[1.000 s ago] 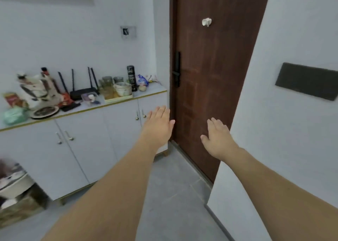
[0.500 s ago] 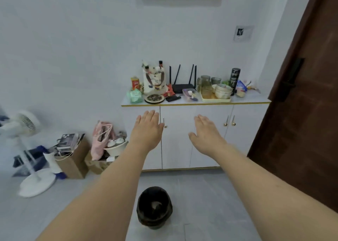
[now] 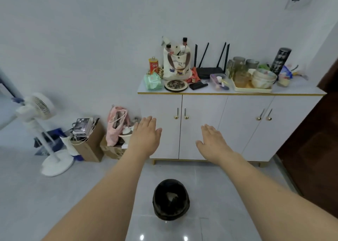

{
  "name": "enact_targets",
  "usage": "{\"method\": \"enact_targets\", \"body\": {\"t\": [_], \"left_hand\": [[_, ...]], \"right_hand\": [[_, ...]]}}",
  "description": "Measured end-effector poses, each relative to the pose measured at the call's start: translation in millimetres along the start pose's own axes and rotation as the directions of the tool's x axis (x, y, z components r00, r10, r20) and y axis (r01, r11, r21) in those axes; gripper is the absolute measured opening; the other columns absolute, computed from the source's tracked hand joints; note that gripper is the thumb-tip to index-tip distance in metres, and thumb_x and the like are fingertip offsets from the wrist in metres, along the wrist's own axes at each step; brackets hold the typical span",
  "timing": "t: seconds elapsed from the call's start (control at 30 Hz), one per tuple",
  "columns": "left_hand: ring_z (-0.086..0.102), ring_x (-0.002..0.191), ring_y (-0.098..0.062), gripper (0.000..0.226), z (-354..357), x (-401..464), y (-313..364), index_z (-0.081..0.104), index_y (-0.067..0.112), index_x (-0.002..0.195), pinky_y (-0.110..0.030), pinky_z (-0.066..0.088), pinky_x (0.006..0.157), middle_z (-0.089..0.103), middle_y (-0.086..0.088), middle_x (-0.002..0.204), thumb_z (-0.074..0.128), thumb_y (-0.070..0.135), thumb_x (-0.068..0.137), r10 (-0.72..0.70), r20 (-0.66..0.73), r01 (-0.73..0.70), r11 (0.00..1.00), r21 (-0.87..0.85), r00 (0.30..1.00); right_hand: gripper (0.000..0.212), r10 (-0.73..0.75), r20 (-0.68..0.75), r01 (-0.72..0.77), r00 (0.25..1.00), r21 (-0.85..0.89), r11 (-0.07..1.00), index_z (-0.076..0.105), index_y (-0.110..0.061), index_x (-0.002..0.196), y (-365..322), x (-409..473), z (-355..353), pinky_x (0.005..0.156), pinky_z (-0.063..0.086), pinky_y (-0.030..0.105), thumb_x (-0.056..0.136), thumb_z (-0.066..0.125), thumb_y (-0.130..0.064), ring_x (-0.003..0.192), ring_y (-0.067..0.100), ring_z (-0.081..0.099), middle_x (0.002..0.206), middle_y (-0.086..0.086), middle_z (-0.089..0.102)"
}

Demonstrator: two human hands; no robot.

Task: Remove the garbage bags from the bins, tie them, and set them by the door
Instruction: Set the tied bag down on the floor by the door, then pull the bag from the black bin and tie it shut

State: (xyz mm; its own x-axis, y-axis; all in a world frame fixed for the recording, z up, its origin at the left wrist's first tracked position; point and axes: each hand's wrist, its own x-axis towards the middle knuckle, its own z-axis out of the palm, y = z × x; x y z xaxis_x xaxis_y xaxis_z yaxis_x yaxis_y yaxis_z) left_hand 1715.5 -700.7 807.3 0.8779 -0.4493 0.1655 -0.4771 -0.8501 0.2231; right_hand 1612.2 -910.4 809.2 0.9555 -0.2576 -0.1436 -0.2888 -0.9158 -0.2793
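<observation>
A small round bin (image 3: 171,199) lined with a black garbage bag stands on the grey tiled floor, low in the middle of the view. Something pale lies inside it. My left hand (image 3: 146,136) and my right hand (image 3: 213,141) are stretched forward, palms down, fingers extended and holding nothing. Both hover well above the bin, in front of the white cabinet, one on each side of the bin. The dark brown door (image 3: 318,160) shows at the right edge.
A white cabinet (image 3: 201,127) holds a cluttered top: a tote bag (image 3: 176,65), a router (image 3: 210,70), a tray of bowls (image 3: 256,80). Left of it stand cardboard boxes (image 3: 91,145), a pink bag (image 3: 115,125) and a white standing fan (image 3: 45,133).
The view has swung left from the door and down to the floor, bringing the bin into sight, now nearer. Both hands stay outstretched and empty.
</observation>
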Motion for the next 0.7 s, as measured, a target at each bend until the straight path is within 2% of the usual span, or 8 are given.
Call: {"method": "enact_targets", "body": {"t": [0.17, 0.23, 0.33, 0.4, 0.47, 0.57, 0.63, 0.7], "left_hand": [[0.042, 0.131, -0.039, 0.058, 77, 30, -40, 0.049, -0.002, 0.131, -0.05, 0.034, 0.106, 0.051, -0.022, 0.136, 0.03, 0.042, 0.098, -0.108, 0.078, 0.12, 0.976, -0.181, 0.991], [0.041, 0.131, -0.037, 0.05, 120, 32, -55, 0.047, -0.005, 0.134, -0.046, 0.032, 0.108, 0.049, -0.023, 0.138, 0.038, 0.032, 0.101, -0.16, 0.15, 0.191, 0.956, -0.221, 0.976], [0.037, 0.134, -0.033, 0.045, 207, 27, -82, 0.044, -0.004, 0.135, -0.04, 0.028, 0.11, 0.044, -0.021, 0.143, 0.037, 0.027, 0.103, -0.163, 0.247, 0.23, 0.933, -0.277, 0.955], [0.041, 0.127, -0.032, 0.042, 277, 15, -104, 0.045, 0.0, 0.132, -0.04, 0.032, 0.104, 0.046, -0.018, 0.139, 0.034, 0.029, 0.104, -0.211, 0.318, 0.315, 0.892, -0.323, 0.924], [0.037, 0.134, -0.031, 0.047, 352, -1, -126, 0.039, 0.002, 0.141, -0.039, 0.028, 0.109, 0.04, -0.016, 0.146, 0.032, 0.031, 0.104, -0.282, 0.388, 0.426, 0.829, -0.362, 0.878], [0.037, 0.136, -0.031, 0.055, 472, -30, -161, 0.038, 0.0, 0.143, -0.041, 0.027, 0.113, 0.037, -0.016, 0.15, 0.03, 0.038, 0.103, -0.4, 0.462, 0.59, 0.698, -0.406, 0.792], [0.048, 0.121, -0.033, 0.052, 545, -49, -181, 0.047, -0.001, 0.132, -0.043, 0.035, 0.105, 0.048, -0.016, 0.139, 0.029, 0.038, 0.102, -0.489, 0.514, 0.705, 0.566, -0.428, 0.705], [0.048, 0.117, -0.033, 0.05, 609, -68, -197, 0.046, 0.001, 0.134, -0.043, 0.035, 0.102, 0.049, -0.016, 0.137, 0.029, 0.037, 0.103, -0.57, 0.591, 0.821, 0.365, -0.439, 0.57]], "right_hand": [[0.063, 0.097, 0.096, -0.112, 0.991, 0.161, 0.981, 0.008, -0.006, 0.154, 12, 48, 66, 0.121, 0.002, 0.035, 0.102, 0.034, -0.031, 0.15, 0.023, 0.002, 0.163, 0.01, 0.004], [0.064, 0.16, 0.135, -0.187, 0.978, 0.221, 0.957, 0.011, -0.005, 0.154, 22, 65, 108, 0.121, 0.004, 0.033, 0.101, 0.036, -0.032, 0.15, 0.023, 0.006, 0.162, 0.011, 0.008], [0.062, 0.285, 0.187, -0.336, 0.94, 0.357, 0.872, 0.017, -0.003, 0.152, 39, 89, 187, 0.119, 0.011, 0.032, 0.1, 0.039, -0.028, 0.148, 0.024, 0.015, 0.161, 0.012, 0.015], [0.058, 0.388, 0.255, -0.464, 0.886, 0.477, 0.746, 0.021, -0.003, 0.151, 48, 103, 250, 0.113, 0.022, 0.032, 0.1, 0.039, -0.024, 0.142, 0.027, 0.027, 0.156, 0.015, 0.027], [0.054, 0.481, 0.354, -0.589, 0.802, 0.602, 0.54, 0.026, -0.004, 0.149, 60, 113, 316, 0.108, 0.031, 0.036, 0.1, 0.039, -0.021, 0.134, 0.031, 0.039, 0.148, 0.016, 0.038], [0.048, 0.565, 0.495, -0.706, 0.66, 0.666, 0.241, 0.033, 0.011, 0.139, 89, 127, 433, 0.11, 0.031, 0.043, 0.1, 0.038, -0.017, 0.123, 0.031, 0.049, 0.146, 0.023, 0.04], [0.047, 0.584, 0.552, -0.737, 0.595, 0.665, 0.121, 0.033, 0.012, 0.138, 111, 135, 512, 0.112, 0.027, 0.043, 0.101, 0.038, -0.016, 0.133, 0.034, 0.041, 0.147, 0.021, 0.038], [0.044, 0.599, 0.582, -0.737, 0.551, 0.676, 0.021, 0.039, 0.006, 0.139, 131, 138, 583, 0.114, 0.024, 0.04, 0.102, 0.037, -0.017, 0.137, 0.032, 0.036, 0.149, 0.016, 0.039]]}}
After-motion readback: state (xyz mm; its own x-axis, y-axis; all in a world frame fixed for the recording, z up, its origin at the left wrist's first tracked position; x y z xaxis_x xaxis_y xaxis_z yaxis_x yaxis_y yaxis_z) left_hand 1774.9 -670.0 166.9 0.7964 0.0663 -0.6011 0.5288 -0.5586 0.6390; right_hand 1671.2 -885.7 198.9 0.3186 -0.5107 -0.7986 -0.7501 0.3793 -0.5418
